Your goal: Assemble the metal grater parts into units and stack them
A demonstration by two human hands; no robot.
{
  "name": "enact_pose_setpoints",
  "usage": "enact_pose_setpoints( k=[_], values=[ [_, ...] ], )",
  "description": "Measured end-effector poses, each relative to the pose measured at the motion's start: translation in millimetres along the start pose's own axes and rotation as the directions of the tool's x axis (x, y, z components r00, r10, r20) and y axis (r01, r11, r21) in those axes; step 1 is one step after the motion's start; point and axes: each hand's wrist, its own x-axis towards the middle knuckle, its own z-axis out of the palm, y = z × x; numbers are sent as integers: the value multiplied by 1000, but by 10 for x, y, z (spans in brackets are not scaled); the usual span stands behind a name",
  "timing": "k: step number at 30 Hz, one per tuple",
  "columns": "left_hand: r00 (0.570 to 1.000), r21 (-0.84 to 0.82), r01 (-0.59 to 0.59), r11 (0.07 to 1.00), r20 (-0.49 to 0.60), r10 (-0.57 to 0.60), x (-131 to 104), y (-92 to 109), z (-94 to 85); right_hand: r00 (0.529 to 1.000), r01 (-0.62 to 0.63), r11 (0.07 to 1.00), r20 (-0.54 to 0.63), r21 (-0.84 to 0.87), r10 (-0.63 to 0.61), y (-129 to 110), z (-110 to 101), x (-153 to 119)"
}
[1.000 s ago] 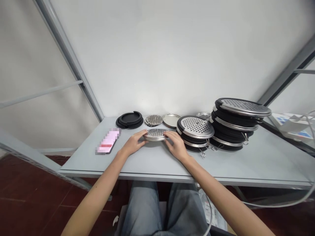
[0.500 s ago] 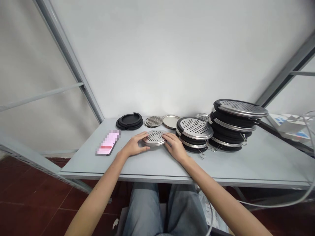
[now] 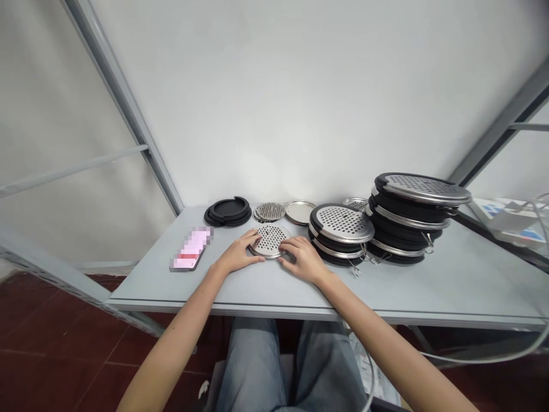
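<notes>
Just below the frame's centre we have a round, perforated metal plate. The fingers of our left hand curve onto its left rim, those of our right hand onto its right; whether either grips it, we cannot tell. Black round pieces lie stacked left of centre.

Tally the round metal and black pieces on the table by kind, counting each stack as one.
Black-and-silver stacks: 2
Perforated silver discs or piles: 3
Plain silver pile: 1
Black pile: 1
Total: 7
</notes>
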Motion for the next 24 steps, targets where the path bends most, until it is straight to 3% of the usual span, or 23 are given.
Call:
enact_pose_setpoints(
  k=[4, 10, 17, 24],
  values=[
    [999, 33, 33, 999, 25, -34, -13, 21, 6, 999, -26, 999, 40, 23, 25, -21, -27, 4],
    [986, 62, 153, 986, -73, -148, 27, -1, 77, 991, -123, 992, 56, -2, 123, 9, 15, -7],
    [998, 98, 68, 993, 7, -69, 24, 32, 61, 958, -213, 977, 192, -28, 214, 55, 106, -11],
    [997, 151, 52, 987, 49, -60, 46, 39, 49, 951, -181, 980, 240, -81, 196, 38, 119, 21]
  ],
)
